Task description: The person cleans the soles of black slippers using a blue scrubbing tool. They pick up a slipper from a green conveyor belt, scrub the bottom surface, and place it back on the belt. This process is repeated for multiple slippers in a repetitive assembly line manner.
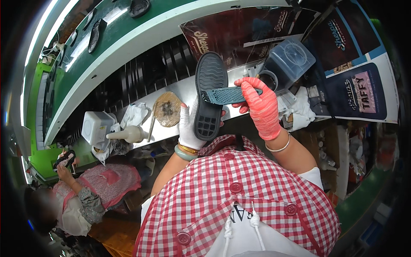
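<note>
My left hand (189,124), in a white glove, is closed round the edge of a black shoe sole (211,70). The sole stands lengthwise with its wavy tread and square lugs toward me. My right hand (260,105), in a coral-pink glove with bare fingertips, pinches a flat teal strip (229,95) with a dimpled face. The strip lies across the sole's middle, and its dark far end overlaps the sole's left part. Whether that end touches the sole I cannot tell.
On the metal ledge are a stained round lid (167,110), a squeeze bottle (128,134), a white container (97,128) and crumpled cloth (134,115). A clear plastic tub (291,58) stands at right. Soles (97,35) lie on the green conveyor. Another person (81,197) works at left.
</note>
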The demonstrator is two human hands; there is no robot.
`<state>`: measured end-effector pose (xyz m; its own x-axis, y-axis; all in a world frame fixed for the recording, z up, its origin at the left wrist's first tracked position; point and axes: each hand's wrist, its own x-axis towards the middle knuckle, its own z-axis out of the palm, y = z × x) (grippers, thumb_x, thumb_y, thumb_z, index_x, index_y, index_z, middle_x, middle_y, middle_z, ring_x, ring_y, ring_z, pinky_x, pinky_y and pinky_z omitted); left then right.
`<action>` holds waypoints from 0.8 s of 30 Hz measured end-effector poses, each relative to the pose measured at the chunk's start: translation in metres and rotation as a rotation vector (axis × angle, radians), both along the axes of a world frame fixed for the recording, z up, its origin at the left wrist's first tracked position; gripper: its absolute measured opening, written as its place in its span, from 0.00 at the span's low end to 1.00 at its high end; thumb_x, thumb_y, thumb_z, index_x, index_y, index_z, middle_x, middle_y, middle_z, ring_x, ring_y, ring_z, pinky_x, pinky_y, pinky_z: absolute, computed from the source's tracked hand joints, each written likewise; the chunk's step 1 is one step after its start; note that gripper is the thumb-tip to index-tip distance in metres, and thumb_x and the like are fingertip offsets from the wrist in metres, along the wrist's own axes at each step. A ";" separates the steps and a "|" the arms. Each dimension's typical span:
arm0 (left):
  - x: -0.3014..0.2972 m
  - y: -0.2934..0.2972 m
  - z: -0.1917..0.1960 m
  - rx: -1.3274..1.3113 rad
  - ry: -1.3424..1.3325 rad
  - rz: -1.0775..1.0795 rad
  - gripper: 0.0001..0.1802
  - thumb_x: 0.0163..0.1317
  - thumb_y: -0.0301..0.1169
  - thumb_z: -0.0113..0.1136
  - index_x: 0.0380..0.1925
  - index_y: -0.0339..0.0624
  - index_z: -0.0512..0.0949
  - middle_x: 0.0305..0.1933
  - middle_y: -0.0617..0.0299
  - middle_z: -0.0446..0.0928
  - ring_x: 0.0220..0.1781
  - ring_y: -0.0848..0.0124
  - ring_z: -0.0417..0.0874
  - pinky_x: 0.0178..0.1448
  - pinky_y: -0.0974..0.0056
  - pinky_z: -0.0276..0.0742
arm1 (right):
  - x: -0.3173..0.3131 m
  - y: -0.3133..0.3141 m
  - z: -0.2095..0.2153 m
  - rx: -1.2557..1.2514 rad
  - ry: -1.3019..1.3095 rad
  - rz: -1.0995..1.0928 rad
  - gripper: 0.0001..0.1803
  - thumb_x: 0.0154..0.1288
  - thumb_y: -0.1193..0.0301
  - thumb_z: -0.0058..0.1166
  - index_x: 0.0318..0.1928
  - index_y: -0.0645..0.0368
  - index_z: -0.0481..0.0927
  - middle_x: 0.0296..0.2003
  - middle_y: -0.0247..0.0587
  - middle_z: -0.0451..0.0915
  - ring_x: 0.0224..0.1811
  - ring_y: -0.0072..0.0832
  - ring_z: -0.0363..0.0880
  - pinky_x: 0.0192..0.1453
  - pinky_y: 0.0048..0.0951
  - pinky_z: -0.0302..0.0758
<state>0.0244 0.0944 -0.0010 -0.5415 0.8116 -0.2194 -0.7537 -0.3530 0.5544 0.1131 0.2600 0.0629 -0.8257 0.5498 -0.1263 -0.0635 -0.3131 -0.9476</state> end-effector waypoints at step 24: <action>-0.008 0.021 0.008 0.102 -0.140 0.073 0.41 0.61 0.66 0.29 0.65 0.50 0.56 0.63 0.52 0.64 0.61 0.53 0.67 0.63 0.47 0.62 | 0.010 -0.018 0.006 0.085 -0.116 0.078 0.11 0.66 0.68 0.48 0.41 0.62 0.78 0.28 0.36 0.79 0.25 0.18 0.79 0.24 0.16 0.71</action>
<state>0.0167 0.1157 0.0068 -0.5701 0.7929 -0.2150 -0.7910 -0.4591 0.4045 0.1234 0.2422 0.0685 -0.8488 0.4973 -0.1795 0.0697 -0.2314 -0.9704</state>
